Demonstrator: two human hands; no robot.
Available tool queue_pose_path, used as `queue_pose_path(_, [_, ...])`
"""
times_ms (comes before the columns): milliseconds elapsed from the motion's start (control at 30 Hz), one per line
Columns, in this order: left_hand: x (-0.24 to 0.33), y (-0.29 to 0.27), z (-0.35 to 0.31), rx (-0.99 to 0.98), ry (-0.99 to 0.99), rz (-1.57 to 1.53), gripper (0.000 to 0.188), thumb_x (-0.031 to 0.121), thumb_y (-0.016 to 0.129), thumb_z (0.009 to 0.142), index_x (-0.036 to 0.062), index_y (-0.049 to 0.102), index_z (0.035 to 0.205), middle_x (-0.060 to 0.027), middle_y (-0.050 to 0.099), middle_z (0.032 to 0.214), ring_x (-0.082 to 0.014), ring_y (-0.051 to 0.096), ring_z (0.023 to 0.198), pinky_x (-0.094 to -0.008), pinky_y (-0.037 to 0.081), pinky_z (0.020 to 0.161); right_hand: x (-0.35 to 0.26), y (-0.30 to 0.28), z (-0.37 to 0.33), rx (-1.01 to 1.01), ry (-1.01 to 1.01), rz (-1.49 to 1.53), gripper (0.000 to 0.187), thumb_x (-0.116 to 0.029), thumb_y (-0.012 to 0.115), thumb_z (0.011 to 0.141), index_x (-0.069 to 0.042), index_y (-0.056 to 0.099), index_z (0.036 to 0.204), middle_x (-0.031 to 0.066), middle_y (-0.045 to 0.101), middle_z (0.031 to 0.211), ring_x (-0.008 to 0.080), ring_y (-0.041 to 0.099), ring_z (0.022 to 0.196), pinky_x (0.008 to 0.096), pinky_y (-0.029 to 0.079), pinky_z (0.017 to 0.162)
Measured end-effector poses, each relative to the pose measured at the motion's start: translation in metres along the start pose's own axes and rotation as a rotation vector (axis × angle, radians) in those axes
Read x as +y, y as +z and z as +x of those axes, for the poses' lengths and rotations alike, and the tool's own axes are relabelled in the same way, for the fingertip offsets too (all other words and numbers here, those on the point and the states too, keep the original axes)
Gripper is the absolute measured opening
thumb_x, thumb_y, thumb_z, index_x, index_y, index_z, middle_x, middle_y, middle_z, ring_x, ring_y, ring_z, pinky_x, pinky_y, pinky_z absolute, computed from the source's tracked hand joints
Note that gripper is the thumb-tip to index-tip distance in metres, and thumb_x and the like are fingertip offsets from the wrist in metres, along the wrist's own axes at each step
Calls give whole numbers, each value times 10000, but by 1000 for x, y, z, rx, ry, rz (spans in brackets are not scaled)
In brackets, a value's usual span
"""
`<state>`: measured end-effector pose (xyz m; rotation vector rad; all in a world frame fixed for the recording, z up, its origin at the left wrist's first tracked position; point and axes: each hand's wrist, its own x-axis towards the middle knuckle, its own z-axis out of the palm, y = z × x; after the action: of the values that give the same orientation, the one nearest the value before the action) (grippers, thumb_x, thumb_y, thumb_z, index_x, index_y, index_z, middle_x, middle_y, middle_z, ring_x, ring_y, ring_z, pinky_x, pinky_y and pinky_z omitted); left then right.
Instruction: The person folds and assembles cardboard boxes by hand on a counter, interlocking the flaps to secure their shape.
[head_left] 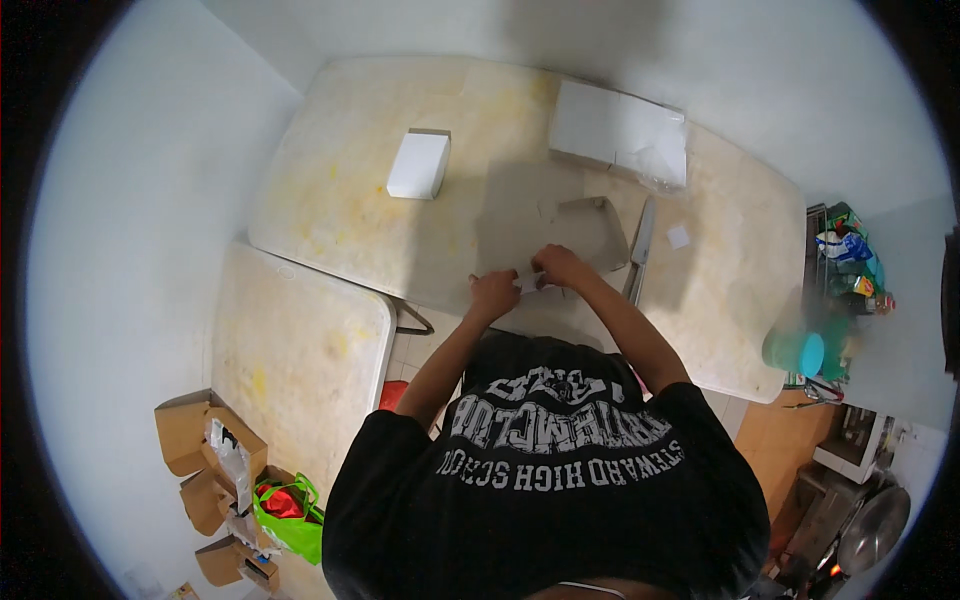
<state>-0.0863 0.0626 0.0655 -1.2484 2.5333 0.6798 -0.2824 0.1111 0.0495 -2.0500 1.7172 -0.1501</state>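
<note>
Near the table's front edge, my left hand (494, 294) and my right hand (560, 266) are close together. Their curled fingers pinch a small whitish piece (530, 284) that spans the gap between them; its exact kind is too small to make out. Just beyond my right hand lies a shallow, open greyish cardboard tray (602, 238). A knife (642, 240) with a long blade rests to the right of the tray. Farther right sits a small white square of paper (679, 237).
A white box (420, 166) stands at the far left of the stained table (340, 200). Two white boxes with clear plastic (618, 130) are at the back right. A turquoise cup (808, 354) is at the right edge. Cardboard boxes (185, 440) and a green bag (295, 530) lie lower left.
</note>
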Motion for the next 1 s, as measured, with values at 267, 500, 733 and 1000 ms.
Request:
queue_pose_path(267, [-38, -39, 29, -243, 162, -258, 450, 388, 694, 825, 148, 664, 1204, -154, 676, 1161, -372, 637, 1073, -466, 470, 995, -34, -53, 35, 9, 238, 366, 368, -290, 756, 782, -105, 682, 1091, 109, 677, 1060, 303, 618, 1089, 407, 518, 872])
queue_pose_path(500, [-6, -56, 99, 279, 110, -30, 561, 219, 813, 738, 147, 607, 1254, -91, 571, 1287, -352, 509, 1236, -565, 450, 994, 29, -26, 88, 190, 152, -165, 573, -146, 789, 740, -140, 569, 1269, 111, 536, 1343, 317, 505, 1251, 454, 446, 1035])
queue_pose_path(733, [-22, -58, 95, 170, 65, 123, 425, 211, 780, 759, 190, 659, 1165, -50, 610, 1175, -300, 535, 1188, -541, 428, 1008, 6, -37, 97, -29, 241, -117, 473, -143, 790, 725, -132, 623, 1167, 155, 579, 1194, 327, 568, 1150, 447, 452, 1024])
queue_pose_path(1000, [-34, -32, 78, 423, 375, 296, 175, 91, 629, 822, 177, 708, 953, -3, 648, 954, -249, 625, 954, -429, 474, 829, -10, -25, 52, -18, 121, -308, 276, -55, 651, 813, -46, 650, 1089, 102, 671, 1041, 259, 669, 951, 437, 444, 1036])
